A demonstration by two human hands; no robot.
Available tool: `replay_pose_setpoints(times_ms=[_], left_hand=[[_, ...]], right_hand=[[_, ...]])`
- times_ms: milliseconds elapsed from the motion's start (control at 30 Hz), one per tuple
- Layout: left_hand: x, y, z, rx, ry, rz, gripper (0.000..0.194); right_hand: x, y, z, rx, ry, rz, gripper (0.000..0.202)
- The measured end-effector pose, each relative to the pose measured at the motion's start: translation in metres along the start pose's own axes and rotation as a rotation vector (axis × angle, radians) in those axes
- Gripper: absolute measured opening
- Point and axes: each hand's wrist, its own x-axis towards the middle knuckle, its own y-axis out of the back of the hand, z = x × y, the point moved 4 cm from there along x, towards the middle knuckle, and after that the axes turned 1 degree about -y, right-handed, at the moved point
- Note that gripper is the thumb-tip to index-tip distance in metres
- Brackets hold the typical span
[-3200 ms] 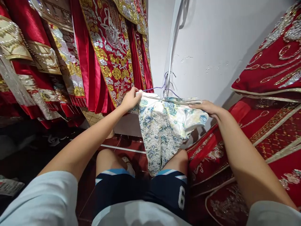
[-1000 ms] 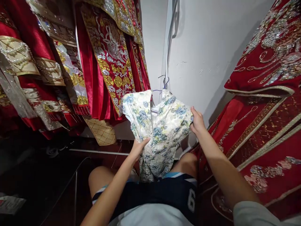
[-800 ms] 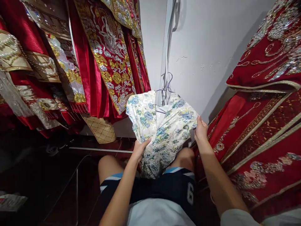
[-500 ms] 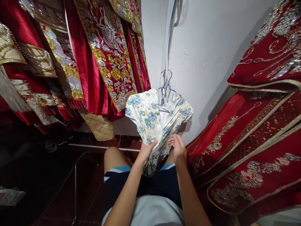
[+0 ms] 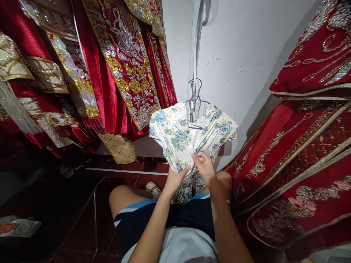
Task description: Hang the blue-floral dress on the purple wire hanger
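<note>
pinching the floral garment, right fingers have moved from its sleeve toward left fingers gripping it.

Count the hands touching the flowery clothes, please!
2: the left hand grasps the short-sleeved floral garment near its waist, and the right hand pinches its front, higher up. No others show.

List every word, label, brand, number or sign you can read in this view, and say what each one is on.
None can be read.
White printed item with an orange-red patch, lower left: it bears print, too small and blurred to read.
Floral garment: no lettering, tag or number shows, only the flower pattern.
</note>
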Motion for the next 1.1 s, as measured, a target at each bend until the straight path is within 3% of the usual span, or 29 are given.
replay_pose_setpoints(times_ms=[433,767,867,1000,1100], left_hand=[[0.0,0.001,0.002,0.077,-0.086,-0.019,0.063],[-0.004,-0.002,0.006,0.075,-0.101,-0.031,0.061],[-0.004,-0.001,0.004,0.075,-0.08,-0.02,0.06],[0.001,0.018,0.0,0.157,-0.06,0.095,0.054],[-0.001,0.036,0.008,0.383,-0.23,0.366,0.059]], right_hand=[[-0.01,-0.007,-0.022,-0.004,0.043,0.012,0.041],[-0.007,-0.001,-0.01,-0.06,0.08,-0.046,0.027],[-0.007,-0.002,-0.009,0.026,0.083,-0.05,0.028],[-0.012,0.0,-0.019,0.161,0.114,0.009,0.025],[-0.017,0.005,-0.027,0.141,0.095,0.08,0.017]])
